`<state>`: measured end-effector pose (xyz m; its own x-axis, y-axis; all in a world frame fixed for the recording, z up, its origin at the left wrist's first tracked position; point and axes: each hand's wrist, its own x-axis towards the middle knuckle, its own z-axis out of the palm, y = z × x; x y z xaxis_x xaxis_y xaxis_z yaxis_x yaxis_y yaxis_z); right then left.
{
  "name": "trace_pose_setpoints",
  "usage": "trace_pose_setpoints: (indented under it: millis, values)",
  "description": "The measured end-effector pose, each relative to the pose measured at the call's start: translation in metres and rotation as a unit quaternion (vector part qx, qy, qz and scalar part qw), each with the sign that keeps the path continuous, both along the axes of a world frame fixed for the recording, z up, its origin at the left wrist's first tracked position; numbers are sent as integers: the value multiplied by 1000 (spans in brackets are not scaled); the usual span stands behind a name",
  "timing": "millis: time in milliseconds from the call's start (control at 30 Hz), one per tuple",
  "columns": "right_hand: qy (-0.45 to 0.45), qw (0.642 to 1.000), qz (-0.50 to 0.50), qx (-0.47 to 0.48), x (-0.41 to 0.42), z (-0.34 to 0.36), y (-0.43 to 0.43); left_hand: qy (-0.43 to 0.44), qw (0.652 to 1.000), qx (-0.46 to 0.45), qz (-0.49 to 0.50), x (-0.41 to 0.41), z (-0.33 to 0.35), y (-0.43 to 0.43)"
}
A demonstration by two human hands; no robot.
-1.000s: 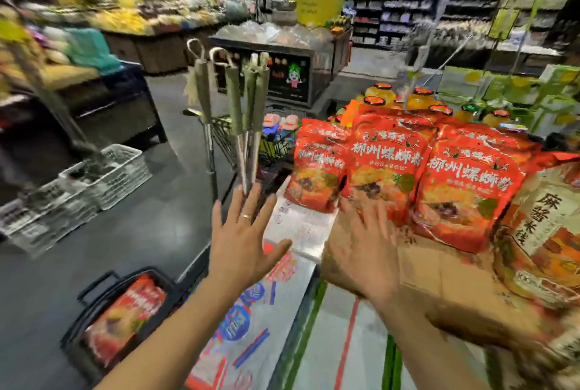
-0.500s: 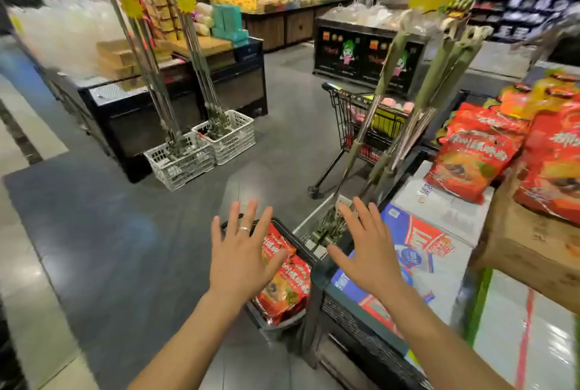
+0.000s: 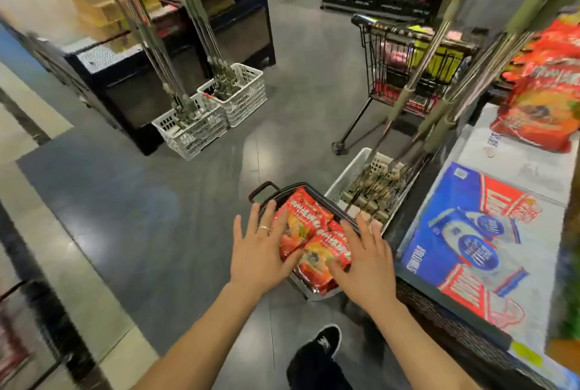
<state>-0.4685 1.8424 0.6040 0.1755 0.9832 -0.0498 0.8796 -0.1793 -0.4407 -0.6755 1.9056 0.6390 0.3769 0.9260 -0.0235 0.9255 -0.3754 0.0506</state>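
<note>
Supermarket aisle, head view. A black basket [image 3: 314, 293] sits on the grey floor, tight against the foot of the display stand [image 3: 445, 320] on the right. Red snack packets [image 3: 309, 232] are already in it, at least three, overlapping, filling it from the far edge to the near edge.

Left hand [image 3: 259, 248]: flat, fingers spread and straight, ring on one finger, over the basket's left edge, thumb lying against a packet. It grips nothing. Right hand [image 3: 365, 256]: same, flat and spread, over the basket's right edge, thumb at the nearest packet, nothing gripped. Can't tell whether the palms press down or just hover.

Progress, as a judgement: loading is partly or mostly done, since packets lie inside. More of the same red packets [image 3: 539, 113] remain on the stand's far right corner, so more could follow. Likely left: settle the pile, then lift the basket.

A white crate [image 3: 346, 176] of folded umbrellas touches the basket's far right corner. A wire shopping cart [image 3: 408, 53] stands well behind. Black shoe [image 3: 323, 345] at the bottom.
</note>
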Motion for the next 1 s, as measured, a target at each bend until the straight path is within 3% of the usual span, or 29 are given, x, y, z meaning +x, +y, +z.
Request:
trace_pose_setpoints:
  millis: [400, 700, 867, 1000]
  values:
    - [135, 972, -119, -150, -4, -126, 97, 64, 986, -142, -59, 16, -122, 153]
    - [141, 937, -254, -193, -16, -280, 146, 78, 967, -224, -98, 30, -297, 246]
    - [167, 885, -379, -213, -24, -386, 167, 61, 967, -230, -91, 38, -413, 296]
    - [190, 811, -511, -212, -30, -454, 165, 4, 965, -262, 15, 24, -488, 321]
